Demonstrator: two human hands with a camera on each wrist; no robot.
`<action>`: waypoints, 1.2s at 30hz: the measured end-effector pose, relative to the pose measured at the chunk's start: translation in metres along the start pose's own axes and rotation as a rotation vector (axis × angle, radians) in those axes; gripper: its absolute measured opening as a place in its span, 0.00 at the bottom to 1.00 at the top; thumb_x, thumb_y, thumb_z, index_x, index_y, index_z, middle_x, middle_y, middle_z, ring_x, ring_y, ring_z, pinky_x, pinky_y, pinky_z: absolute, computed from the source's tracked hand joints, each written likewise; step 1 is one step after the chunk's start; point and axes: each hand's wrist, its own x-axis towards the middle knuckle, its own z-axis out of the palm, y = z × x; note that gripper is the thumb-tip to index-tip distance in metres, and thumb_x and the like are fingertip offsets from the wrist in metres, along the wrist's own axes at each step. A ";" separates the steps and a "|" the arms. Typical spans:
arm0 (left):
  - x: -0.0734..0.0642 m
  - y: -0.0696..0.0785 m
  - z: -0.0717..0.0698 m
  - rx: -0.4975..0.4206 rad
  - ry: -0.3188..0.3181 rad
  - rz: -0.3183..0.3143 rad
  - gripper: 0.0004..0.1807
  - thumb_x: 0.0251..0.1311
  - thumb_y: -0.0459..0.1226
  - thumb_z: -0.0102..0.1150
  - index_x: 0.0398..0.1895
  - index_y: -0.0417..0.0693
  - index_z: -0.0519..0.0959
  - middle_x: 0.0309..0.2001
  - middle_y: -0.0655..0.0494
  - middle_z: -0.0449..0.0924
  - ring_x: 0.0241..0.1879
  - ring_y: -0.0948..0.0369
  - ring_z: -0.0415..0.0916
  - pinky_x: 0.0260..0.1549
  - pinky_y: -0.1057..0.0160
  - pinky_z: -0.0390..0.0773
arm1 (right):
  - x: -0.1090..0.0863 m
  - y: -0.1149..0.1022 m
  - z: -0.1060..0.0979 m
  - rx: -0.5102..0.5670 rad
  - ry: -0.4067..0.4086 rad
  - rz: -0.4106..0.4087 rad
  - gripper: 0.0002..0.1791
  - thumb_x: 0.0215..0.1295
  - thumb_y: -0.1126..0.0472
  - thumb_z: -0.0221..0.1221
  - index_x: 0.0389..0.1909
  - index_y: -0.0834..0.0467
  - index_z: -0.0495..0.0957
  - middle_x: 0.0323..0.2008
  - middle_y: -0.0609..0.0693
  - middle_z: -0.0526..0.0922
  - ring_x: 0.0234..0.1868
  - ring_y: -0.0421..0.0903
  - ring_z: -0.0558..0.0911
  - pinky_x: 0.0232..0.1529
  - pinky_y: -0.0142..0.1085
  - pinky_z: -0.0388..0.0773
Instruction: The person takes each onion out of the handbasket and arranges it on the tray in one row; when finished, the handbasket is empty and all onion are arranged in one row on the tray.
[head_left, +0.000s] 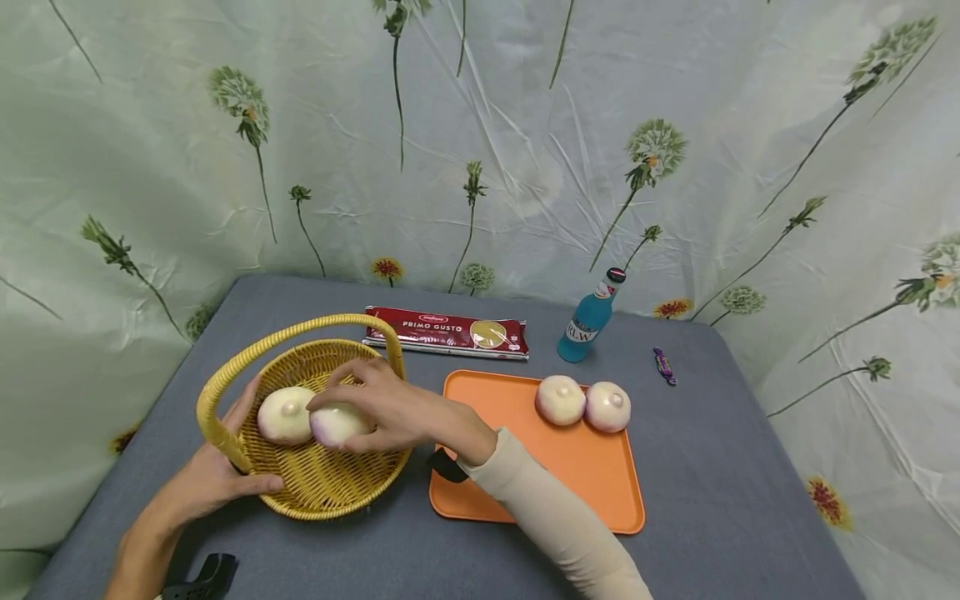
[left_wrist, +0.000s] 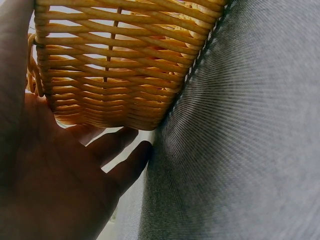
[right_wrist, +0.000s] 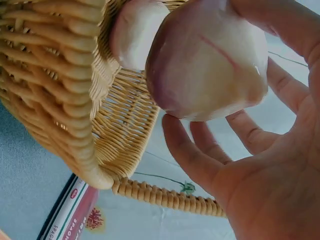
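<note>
My right hand (head_left: 390, 408) grips a white-and-purple turnip (head_left: 337, 425) between thumb and fingers, over the inside of the yellow wicker basket (head_left: 330, 492). In the right wrist view, that turnip (right_wrist: 210, 65) sits at the fingertips, in front of the basket's opening. Another turnip (head_left: 287, 415) lies inside the basket at its left. My left hand (head_left: 206, 479) holds the basket's left side, thumb at the front rim and fingers around the outer wall beside the handle. From the left wrist, spread, bent fingers (left_wrist: 125, 165) show against the woven side.
Two more turnips (head_left: 561, 400) (head_left: 607, 407) sit at the upper right of an orange tray (head_left: 540, 475). Behind lie a red spaghetti packet (head_left: 450, 332) and an upright blue bottle (head_left: 588, 321). A purple-wrapped candy (head_left: 664, 367) lies right of the tray. A floral curtain backs the grey table.
</note>
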 end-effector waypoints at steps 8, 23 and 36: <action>0.001 0.000 0.001 -0.002 0.004 0.021 0.80 0.30 0.28 0.83 0.82 0.52 0.32 0.79 0.33 0.37 0.72 0.80 0.38 0.60 0.87 0.42 | -0.014 0.002 0.001 0.103 0.113 -0.057 0.27 0.64 0.52 0.67 0.64 0.50 0.76 0.64 0.53 0.69 0.65 0.47 0.67 0.60 0.30 0.64; 0.002 0.000 0.000 -0.016 0.007 0.031 0.80 0.29 0.27 0.83 0.82 0.51 0.33 0.78 0.31 0.38 0.72 0.82 0.40 0.60 0.86 0.44 | -0.031 0.005 -0.001 0.107 0.246 -0.088 0.31 0.61 0.50 0.69 0.64 0.52 0.74 0.63 0.52 0.69 0.62 0.46 0.67 0.59 0.29 0.64; 0.001 -0.001 0.000 -0.035 0.005 0.020 0.79 0.30 0.26 0.82 0.82 0.51 0.33 0.78 0.30 0.38 0.71 0.81 0.41 0.59 0.86 0.45 | -0.051 0.009 -0.004 0.137 0.281 -0.076 0.30 0.60 0.52 0.70 0.63 0.51 0.75 0.63 0.52 0.69 0.63 0.47 0.65 0.59 0.32 0.66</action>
